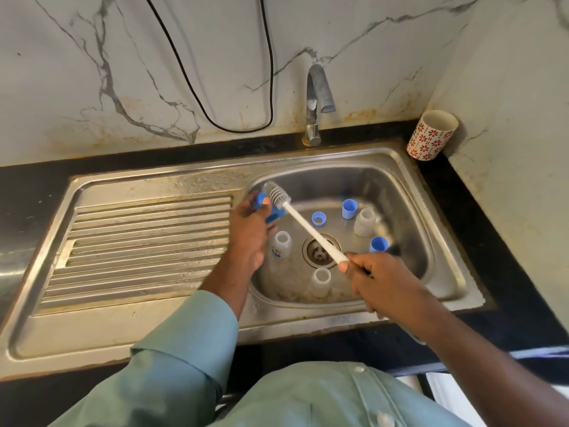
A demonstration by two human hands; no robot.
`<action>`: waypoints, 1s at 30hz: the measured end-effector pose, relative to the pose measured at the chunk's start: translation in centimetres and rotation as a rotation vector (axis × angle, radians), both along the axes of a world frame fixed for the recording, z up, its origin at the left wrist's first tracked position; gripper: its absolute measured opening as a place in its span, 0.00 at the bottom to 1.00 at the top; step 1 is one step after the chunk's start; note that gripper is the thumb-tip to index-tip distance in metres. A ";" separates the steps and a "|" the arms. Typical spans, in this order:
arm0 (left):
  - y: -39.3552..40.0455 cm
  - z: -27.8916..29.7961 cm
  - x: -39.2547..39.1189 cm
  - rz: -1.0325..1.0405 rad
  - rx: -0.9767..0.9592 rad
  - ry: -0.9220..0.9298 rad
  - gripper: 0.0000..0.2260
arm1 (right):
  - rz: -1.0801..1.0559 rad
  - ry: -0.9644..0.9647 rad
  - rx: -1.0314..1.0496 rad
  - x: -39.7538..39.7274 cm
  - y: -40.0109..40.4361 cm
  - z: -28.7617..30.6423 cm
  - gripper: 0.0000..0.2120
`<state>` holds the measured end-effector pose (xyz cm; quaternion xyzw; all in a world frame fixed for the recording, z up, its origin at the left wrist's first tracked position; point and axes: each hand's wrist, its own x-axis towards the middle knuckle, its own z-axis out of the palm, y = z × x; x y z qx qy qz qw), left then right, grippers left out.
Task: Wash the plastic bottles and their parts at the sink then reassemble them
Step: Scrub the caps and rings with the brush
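A blue plastic cap (271,211) is held in the left hand (249,232) and scrubbed by the long white brush (295,220) gripped in the right hand (378,282), while three clear plastic bottles (281,243) and other caps are left apart in the steel sink (400,167), not yet joined.

Flowered cup (432,135) on black counter (498,229) (right corner); black cable (272,72)

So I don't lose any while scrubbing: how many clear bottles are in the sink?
3. One bottle stands left of the drain, one at the near side, one toward the back right. Another could be hidden behind the hands.
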<state>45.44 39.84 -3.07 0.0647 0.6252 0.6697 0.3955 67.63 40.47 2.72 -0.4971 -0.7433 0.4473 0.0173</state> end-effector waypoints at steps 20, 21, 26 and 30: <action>1.9 -0.1 0.9 0.203 0.046 -0.066 0.08 | 0.313 -0.356 0.533 -1.2 1.7 -1.8 0.18; 1.9 0.0 0.2 0.251 0.060 -0.071 0.08 | 0.325 -0.358 0.540 -0.9 1.6 -1.9 0.19; 1.7 0.1 0.1 0.024 0.084 -0.079 0.12 | 0.297 -0.361 0.558 -1.0 2.6 -2.0 0.17; 2.2 0.4 -1.1 0.222 0.113 -0.168 0.12 | 0.354 -0.352 0.548 -1.0 2.4 -1.8 0.17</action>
